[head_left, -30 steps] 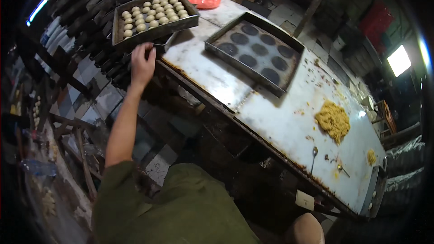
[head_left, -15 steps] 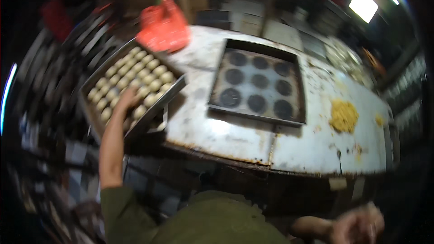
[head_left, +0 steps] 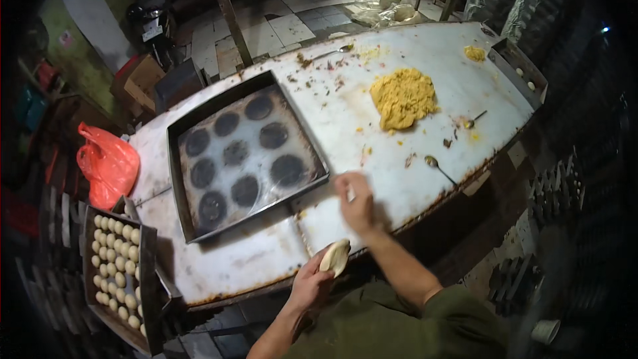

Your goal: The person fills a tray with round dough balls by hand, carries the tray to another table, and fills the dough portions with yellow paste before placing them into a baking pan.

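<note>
My left hand (head_left: 311, 284) is closed around the edge of a flattened piece of dough (head_left: 335, 258), held up in front of the table's near edge. Over the near part of the white tabletop, my right hand (head_left: 357, 205) has its fingers curled in. Whatever they may hold is too small and blurred to make out. At the lower left, a metal tray (head_left: 147, 259) carries rows of round dough balls (head_left: 119, 262). Ahead of my hands lies a square baking pan (head_left: 249, 215) with round dark patches on its bottom. A yellow mound of filling (head_left: 403, 98) sits farther right.
Spoons (head_left: 432, 161) lie along the right side of the table (head_left: 345, 146). A red plastic bag (head_left: 109, 166) stands behind the dough tray. A second metal tray (head_left: 525, 83) is at the far right corner. A post (head_left: 227, 13) rises beyond the table.
My left hand has left the dough tray and now holds flattened dough near my body. My right hand has come up from the lower right over the table. The view has turned right.
</note>
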`<control>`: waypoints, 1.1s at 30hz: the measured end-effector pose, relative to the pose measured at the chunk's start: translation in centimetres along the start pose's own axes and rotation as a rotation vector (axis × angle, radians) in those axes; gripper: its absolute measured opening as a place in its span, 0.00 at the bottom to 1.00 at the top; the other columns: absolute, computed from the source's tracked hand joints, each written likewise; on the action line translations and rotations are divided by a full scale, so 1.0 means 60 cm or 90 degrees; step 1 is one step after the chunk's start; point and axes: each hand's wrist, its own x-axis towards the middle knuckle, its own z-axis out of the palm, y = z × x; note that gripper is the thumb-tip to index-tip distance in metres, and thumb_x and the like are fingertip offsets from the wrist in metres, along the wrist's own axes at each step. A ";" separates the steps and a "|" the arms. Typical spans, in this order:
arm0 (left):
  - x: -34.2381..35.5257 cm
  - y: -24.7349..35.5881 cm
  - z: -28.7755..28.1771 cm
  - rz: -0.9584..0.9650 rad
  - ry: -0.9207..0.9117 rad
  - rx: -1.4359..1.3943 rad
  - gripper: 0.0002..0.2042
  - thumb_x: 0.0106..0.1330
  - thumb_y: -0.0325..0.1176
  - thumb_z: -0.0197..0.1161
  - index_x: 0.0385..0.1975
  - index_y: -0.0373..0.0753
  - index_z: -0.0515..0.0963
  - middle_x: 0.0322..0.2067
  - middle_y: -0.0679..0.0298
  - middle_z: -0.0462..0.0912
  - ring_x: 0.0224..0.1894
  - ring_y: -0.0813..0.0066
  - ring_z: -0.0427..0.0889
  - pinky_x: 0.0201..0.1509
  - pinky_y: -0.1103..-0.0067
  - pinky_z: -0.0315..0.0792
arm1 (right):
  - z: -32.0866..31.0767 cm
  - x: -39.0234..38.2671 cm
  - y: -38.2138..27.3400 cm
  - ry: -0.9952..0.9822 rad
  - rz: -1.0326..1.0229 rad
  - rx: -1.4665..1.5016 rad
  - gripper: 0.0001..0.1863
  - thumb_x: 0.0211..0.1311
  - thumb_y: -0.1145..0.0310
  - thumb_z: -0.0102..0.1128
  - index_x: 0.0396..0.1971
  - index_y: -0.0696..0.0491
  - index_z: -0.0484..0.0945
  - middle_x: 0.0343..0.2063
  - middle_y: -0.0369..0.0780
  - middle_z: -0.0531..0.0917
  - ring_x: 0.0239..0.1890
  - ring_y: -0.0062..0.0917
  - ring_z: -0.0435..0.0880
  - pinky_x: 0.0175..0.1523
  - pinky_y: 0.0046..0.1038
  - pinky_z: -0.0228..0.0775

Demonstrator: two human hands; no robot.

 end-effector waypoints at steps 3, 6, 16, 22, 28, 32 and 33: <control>0.023 0.006 0.054 0.027 0.035 -0.206 0.23 0.58 0.24 0.54 0.56 0.31 0.63 0.55 0.54 0.69 0.58 0.63 0.68 0.64 0.72 0.60 | -0.085 0.131 0.185 0.100 0.086 -0.316 0.12 0.56 0.74 0.56 0.40 0.61 0.71 0.41 0.48 0.73 0.42 0.37 0.74 0.48 0.34 0.67; 0.065 -0.043 0.056 0.048 0.185 -0.225 0.18 0.62 0.28 0.53 0.51 0.30 0.66 0.53 0.53 0.71 0.54 0.65 0.71 0.61 0.76 0.63 | -0.161 0.221 0.308 0.114 0.094 -0.415 0.12 0.57 0.73 0.55 0.41 0.59 0.75 0.44 0.48 0.74 0.46 0.41 0.72 0.50 0.36 0.66; 0.137 -0.028 0.066 0.058 0.205 -0.022 0.28 0.59 0.20 0.47 0.62 0.32 0.56 0.59 0.57 0.64 0.60 0.70 0.65 0.60 0.76 0.63 | -0.218 0.142 0.238 -0.222 0.369 0.074 0.07 0.56 0.74 0.58 0.34 0.61 0.78 0.26 0.38 0.80 0.30 0.27 0.79 0.38 0.24 0.70; 0.136 -0.024 0.044 0.104 0.080 -0.047 0.26 0.67 0.30 0.51 0.64 0.37 0.54 0.57 0.62 0.66 0.56 0.72 0.69 0.58 0.75 0.66 | -0.154 0.025 -0.016 -0.389 0.078 0.141 0.10 0.56 0.79 0.56 0.39 0.61 0.77 0.38 0.43 0.79 0.40 0.30 0.79 0.48 0.22 0.70; 0.010 -0.010 -0.053 0.255 0.165 -0.211 0.22 0.62 0.30 0.57 0.56 0.34 0.62 0.51 0.52 0.71 0.52 0.61 0.73 0.55 0.69 0.70 | -0.080 -0.070 -0.107 -0.649 -0.122 0.226 0.13 0.57 0.82 0.49 0.43 0.63 0.74 0.37 0.44 0.79 0.44 0.34 0.80 0.46 0.28 0.74; -0.094 -0.002 -0.112 0.290 0.162 -0.257 0.26 0.56 0.22 0.54 0.57 0.35 0.58 0.40 0.51 0.76 0.37 0.66 0.78 0.42 0.75 0.75 | -0.042 -0.089 -0.142 -0.547 0.283 0.239 0.13 0.61 0.75 0.52 0.45 0.61 0.75 0.34 0.40 0.79 0.36 0.19 0.79 0.37 0.21 0.74; -0.122 -0.001 -0.109 0.237 0.131 -0.227 0.29 0.54 0.20 0.52 0.59 0.36 0.54 0.38 0.52 0.75 0.33 0.67 0.78 0.40 0.75 0.76 | -0.022 -0.087 -0.170 -0.636 0.270 0.228 0.13 0.61 0.73 0.54 0.44 0.60 0.75 0.33 0.40 0.80 0.34 0.19 0.78 0.36 0.21 0.73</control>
